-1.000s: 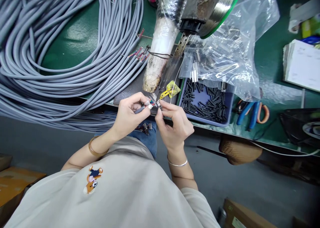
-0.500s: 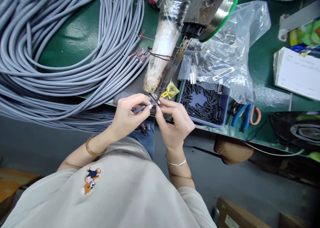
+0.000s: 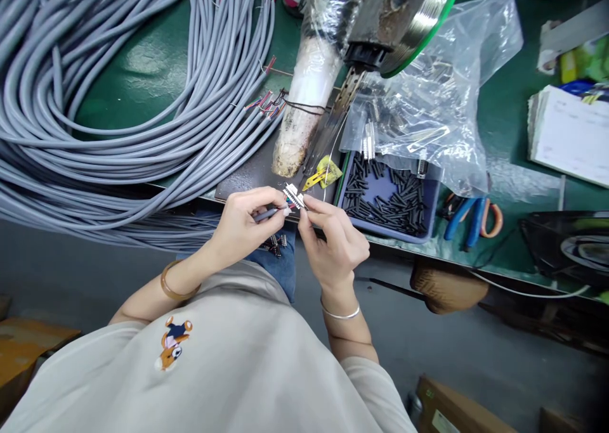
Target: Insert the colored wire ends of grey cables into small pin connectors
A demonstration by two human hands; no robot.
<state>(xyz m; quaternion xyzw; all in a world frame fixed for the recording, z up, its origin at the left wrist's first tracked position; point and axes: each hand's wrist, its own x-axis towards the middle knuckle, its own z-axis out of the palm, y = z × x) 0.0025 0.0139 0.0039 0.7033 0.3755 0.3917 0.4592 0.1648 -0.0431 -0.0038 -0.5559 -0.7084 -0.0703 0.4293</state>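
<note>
My left hand is closed on the end of a grey cable whose thin coloured wires reach a small metal connector. My right hand pinches the connector's right end between thumb and fingers. Just above the connector is the tip of a soldering iron, fixed pointing down beside a plastic-wrapped white cylinder. A spool of solder wire with a green rim hangs at the iron's upper right, and a thin strand of it hangs down near my right fingers.
Many grey cables fill the left of the green table. Right of my hands are a purple tray of black tubes, a clear bag of connectors, blue-handled pliers and a paper pad. A yellow tag lies behind the connector.
The connector has come slightly down and away from the iron's tip, with both hands still on the work. The solder strand now hangs farther right.
</note>
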